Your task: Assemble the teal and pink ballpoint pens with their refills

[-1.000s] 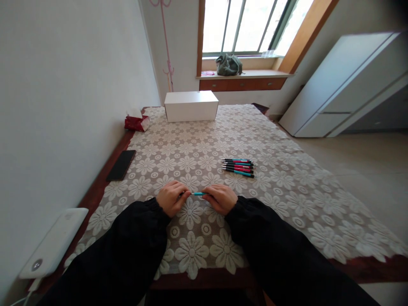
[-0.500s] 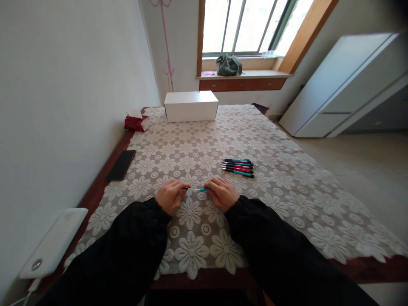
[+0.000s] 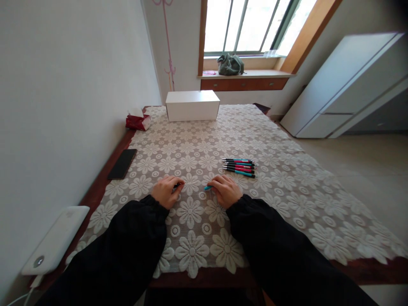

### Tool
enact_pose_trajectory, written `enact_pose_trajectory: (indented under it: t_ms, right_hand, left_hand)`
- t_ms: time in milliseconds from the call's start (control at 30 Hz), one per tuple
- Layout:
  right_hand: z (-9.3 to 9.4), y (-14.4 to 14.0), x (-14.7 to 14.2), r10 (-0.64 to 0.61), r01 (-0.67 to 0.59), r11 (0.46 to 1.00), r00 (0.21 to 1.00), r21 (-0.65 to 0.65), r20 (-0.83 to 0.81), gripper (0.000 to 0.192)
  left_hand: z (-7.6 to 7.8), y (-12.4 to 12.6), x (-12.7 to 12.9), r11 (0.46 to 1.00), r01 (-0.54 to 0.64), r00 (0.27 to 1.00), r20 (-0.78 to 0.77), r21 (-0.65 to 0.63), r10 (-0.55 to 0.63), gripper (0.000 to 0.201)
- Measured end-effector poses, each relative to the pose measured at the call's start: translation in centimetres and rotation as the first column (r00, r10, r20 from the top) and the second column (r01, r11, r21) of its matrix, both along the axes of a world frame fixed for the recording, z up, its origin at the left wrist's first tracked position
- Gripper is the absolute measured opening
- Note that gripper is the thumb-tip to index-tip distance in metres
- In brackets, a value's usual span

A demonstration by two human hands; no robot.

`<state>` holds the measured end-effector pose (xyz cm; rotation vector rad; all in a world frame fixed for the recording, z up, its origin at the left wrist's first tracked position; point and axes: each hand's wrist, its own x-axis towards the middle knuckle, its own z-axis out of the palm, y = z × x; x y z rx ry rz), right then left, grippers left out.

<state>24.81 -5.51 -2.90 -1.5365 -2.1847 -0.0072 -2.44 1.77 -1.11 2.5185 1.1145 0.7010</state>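
My left hand (image 3: 166, 191) is closed on the dark front part of a pen (image 3: 177, 185). A thin white refill (image 3: 190, 183) sticks out of that part toward the right. A short way across, my right hand (image 3: 227, 190) pinches the teal pen barrel (image 3: 208, 188), whose end shows past the fingertips. A gap separates the refill's tip from the barrel. Several pens (image 3: 239, 168), in black with teal or red, lie side by side just beyond my right hand.
A lace tablecloth (image 3: 191, 250) covers the table. A black phone (image 3: 123, 164) and a red tissue pack (image 3: 137, 122) lie along the left side, near a white device with a cable (image 3: 57, 240). A white box (image 3: 192, 106) stands at the far end.
The two pen parts have come apart: the refill's end, at the teal barrel before, is now free. My left hand has shifted left, my right hand slightly right.
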Motion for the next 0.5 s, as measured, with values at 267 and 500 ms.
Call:
enact_pose_trajectory:
  t_ms: [267,500]
  right_hand:
    - [0.26,-0.01,-0.10,0.116,-0.118,0.991,0.993,0.068,0.026,0.036]
    - [0.21,0.00,-0.10,0.124,-0.125,0.989,0.992,0.077,0.007,0.038]
  left_hand:
    - [-0.15,0.52,-0.20,1.000,0.013,0.999,-0.033,-0.001,-0.013,0.017]
    - [-0.09,0.50,-0.26,1.000,0.024,0.998,-0.051,0.009,-0.024,0.020]
